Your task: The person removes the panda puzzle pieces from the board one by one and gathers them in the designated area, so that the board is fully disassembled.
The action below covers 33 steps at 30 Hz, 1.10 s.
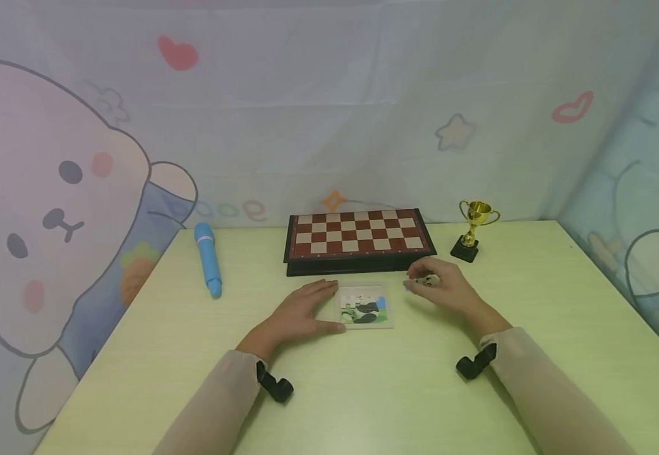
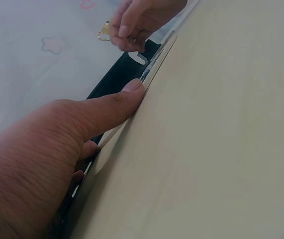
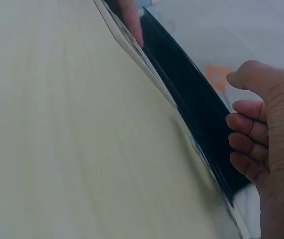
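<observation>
White and flat, a puzzle tray (image 1: 370, 327) lies on the table (image 1: 392, 398). The left hand (image 1: 301, 311) spreads wide against it, maybe so it can't slide. The right hand (image 1: 447, 285) bends loosely by loose pieces (image 1: 431, 280), looking empty.

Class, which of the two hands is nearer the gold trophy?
The right hand, to the right of the puzzle tray; the left hand, touching the tray, is farther from the trophy.

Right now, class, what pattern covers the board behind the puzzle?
The board has red-brown and cream checks, clearest in the head view.
</observation>
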Available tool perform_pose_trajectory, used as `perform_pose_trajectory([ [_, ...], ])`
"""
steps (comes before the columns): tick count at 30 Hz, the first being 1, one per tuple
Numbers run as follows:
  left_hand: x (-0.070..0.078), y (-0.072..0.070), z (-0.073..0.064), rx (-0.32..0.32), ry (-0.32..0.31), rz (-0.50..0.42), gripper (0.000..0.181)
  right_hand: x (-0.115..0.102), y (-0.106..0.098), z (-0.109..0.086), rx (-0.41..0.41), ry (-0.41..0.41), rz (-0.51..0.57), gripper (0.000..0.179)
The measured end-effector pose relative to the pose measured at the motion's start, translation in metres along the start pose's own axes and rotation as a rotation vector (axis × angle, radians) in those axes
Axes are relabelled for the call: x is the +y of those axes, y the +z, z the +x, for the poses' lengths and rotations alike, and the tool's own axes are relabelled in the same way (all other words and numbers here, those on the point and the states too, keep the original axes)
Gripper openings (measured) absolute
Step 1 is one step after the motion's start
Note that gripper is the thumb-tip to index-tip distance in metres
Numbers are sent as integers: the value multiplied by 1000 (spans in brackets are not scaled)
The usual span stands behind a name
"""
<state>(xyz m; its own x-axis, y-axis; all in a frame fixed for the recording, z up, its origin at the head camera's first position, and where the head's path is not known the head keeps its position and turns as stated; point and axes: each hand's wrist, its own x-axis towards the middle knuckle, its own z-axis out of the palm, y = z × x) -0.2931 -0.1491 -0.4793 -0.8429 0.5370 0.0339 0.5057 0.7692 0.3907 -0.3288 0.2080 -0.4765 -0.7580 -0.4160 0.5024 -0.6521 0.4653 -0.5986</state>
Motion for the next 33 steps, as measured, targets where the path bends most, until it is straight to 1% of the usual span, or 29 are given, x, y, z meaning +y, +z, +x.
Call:
perform_pose_trajectory([
  [4, 0, 0, -1, -3, 3, -4, 94, -15, 23, 11, -77, -51, 19, 23],
  [9, 1, -1, 0, -3, 9, -1, 95, -35, 52, 24, -206, -102, 17, 28],
  [12, 1, -2, 0, 6, 17, -1, 95, -46, 68, 31, -276, -106, -30, 35],
  [14, 0, -2, 0, 6, 17, 2, 95, -50, 76, 33, -302, -108, -77, 38],
  [16, -1, -2, -1, 5, 15, -4, 94, -53, 83, 34, -303, -112, -110, 38],
  [20, -1, -2, 0, 8, 17, -8, 94, -54, 89, 33, -267, -116, -129, 32],
  [26, 0, -2, -1, 10, 19, -7, 94, -55, 88, 32, -270, -100, -128, 26],
  [33, 1, -3, -1, 6, 19, -5, 94, -57, 87, 32, -275, -88, -133, 27],
])
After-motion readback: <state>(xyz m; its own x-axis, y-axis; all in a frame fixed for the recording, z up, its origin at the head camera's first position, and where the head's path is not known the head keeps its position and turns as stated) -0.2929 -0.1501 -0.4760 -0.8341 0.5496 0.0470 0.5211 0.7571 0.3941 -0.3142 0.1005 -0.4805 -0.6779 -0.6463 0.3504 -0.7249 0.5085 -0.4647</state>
